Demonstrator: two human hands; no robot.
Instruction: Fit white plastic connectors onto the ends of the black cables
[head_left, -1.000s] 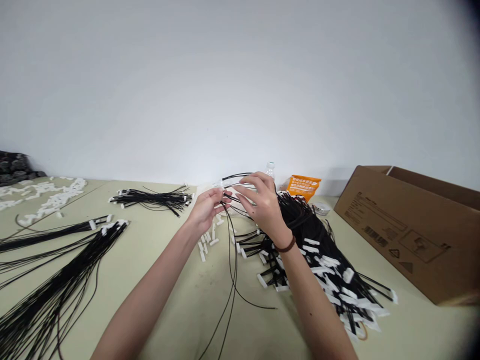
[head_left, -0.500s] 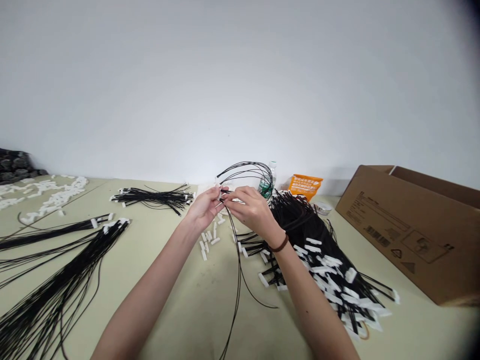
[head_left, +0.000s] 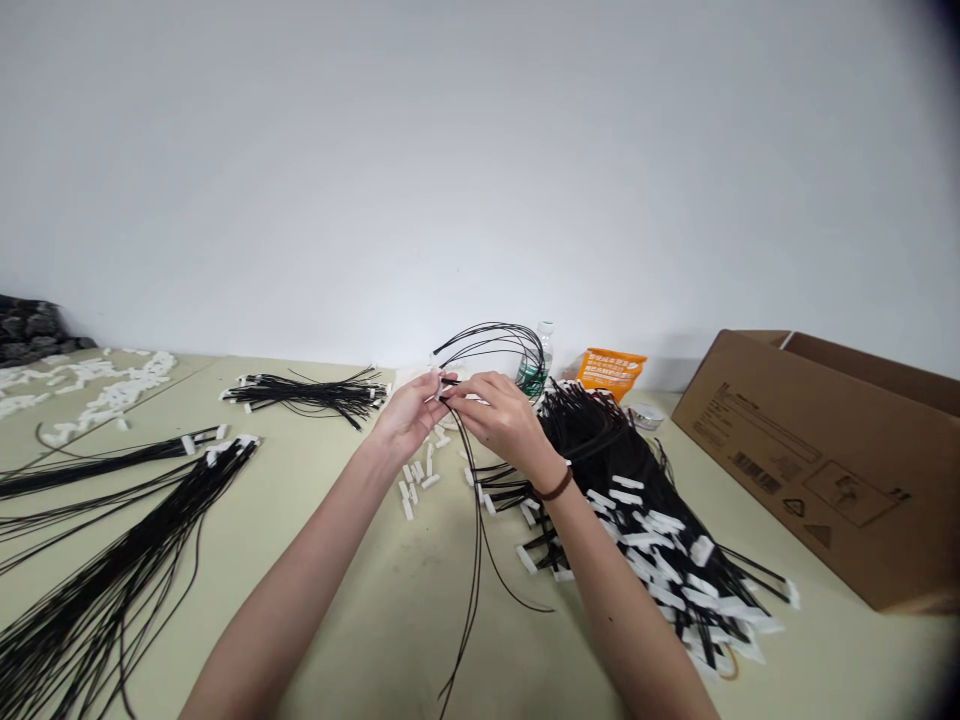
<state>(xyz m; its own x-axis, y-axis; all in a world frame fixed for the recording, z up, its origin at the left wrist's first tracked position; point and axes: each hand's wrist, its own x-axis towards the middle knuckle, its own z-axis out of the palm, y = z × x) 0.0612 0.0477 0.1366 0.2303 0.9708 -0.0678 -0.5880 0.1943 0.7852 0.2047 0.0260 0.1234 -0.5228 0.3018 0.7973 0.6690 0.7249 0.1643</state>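
Above bare table (head_left: 360, 600): left hand (head_left: 409, 418), right hand (head_left: 504, 420) pinch cables (head_left: 474, 520).

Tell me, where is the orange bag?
The orange bag sits at the far edge of the table by the wall, right of centre, between the water bottle and the cardboard box.

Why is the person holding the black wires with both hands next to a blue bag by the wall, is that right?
Almost right. The bag by the wall is orange, not blue, as the head view shows. The left hand and right hand do pinch the black wires together above the table, with a cardboard box off to the right.
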